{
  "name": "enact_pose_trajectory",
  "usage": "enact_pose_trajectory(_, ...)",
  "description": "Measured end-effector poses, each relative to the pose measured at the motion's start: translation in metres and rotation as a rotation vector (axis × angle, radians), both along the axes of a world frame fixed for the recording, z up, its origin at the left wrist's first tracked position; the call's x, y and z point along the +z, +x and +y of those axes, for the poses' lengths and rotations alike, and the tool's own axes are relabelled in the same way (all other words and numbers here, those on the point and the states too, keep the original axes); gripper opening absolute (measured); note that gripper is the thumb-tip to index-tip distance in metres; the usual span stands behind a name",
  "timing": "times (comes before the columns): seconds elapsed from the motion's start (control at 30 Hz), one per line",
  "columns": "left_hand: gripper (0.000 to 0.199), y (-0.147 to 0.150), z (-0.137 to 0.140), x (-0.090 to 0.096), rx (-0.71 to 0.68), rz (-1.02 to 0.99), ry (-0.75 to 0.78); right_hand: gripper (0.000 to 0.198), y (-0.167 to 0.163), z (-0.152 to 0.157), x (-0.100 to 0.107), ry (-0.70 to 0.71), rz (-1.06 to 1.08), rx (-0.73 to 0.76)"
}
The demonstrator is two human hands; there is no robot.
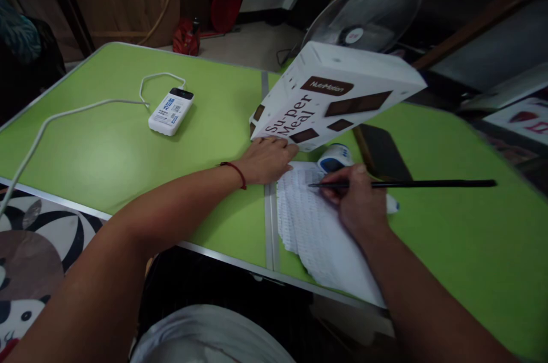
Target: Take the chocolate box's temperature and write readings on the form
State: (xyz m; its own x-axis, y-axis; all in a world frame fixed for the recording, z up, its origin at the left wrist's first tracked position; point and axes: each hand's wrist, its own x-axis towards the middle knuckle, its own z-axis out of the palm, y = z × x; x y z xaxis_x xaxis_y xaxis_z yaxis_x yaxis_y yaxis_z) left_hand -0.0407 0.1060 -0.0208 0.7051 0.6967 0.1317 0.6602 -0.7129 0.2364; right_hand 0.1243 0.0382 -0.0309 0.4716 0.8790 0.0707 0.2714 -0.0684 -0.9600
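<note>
My right hand (363, 203) pinches a long, thin black pen (432, 184), its tip at the upper part of a white sheet of paper (342, 263). Rows of small handwriting cover the sheet's left side, and its lower left edge looks uneven. My left hand (270, 158), with a red cord on the wrist, lies with fingers extended at the foot of a white "Su-per Meal" box (363, 69), close to the paper's top left corner. Partly hidden behind my right hand is a white and blue handheld device (336, 156).
A dark flat object (382, 152) lies right of the box on the green folding table (222, 220). On the left, a white power bank (172, 112) has a white cable (81, 105) attached. A fan (363, 15) stands behind the box.
</note>
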Motion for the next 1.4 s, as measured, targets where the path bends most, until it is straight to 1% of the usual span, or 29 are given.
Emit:
enact_pose_trajectory(0.23,0.028,0.0,0.001,-0.002,0.004,0.002,0.018,0.066,0.0,-0.001,0.0,0.005,-0.001,0.002)
enact_pose_trajectory(0.4,0.03,0.001,0.002,-0.003,0.003,-0.004,0.019,0.063,0.004,0.0,-0.004,0.007,-0.008,0.021)
enact_pose_trajectory(0.6,0.032,0.0,0.002,-0.002,0.008,0.016,0.003,0.07,0.007,0.002,-0.008,0.007,-0.001,0.018)
enact_pose_trajectory(0.87,0.032,-0.003,0.0,0.001,0.016,0.026,-0.022,0.069,0.008,0.002,-0.01,0.012,0.018,0.041)
enact_pose_trajectory(1.07,0.029,-0.006,-0.002,0.003,0.041,0.04,0.014,0.068,0.007,0.004,-0.01,0.03,-0.009,0.079)
enact_pose_trajectory(1.23,0.03,-0.006,-0.002,0.003,0.034,0.041,0.013,0.065,0.01,0.007,-0.016,0.018,0.0,0.075)
enact_pose_trajectory(1.4,0.031,-0.005,-0.001,0.002,0.017,0.033,-0.002,0.063,0.012,0.005,-0.016,-0.003,-0.01,0.057)
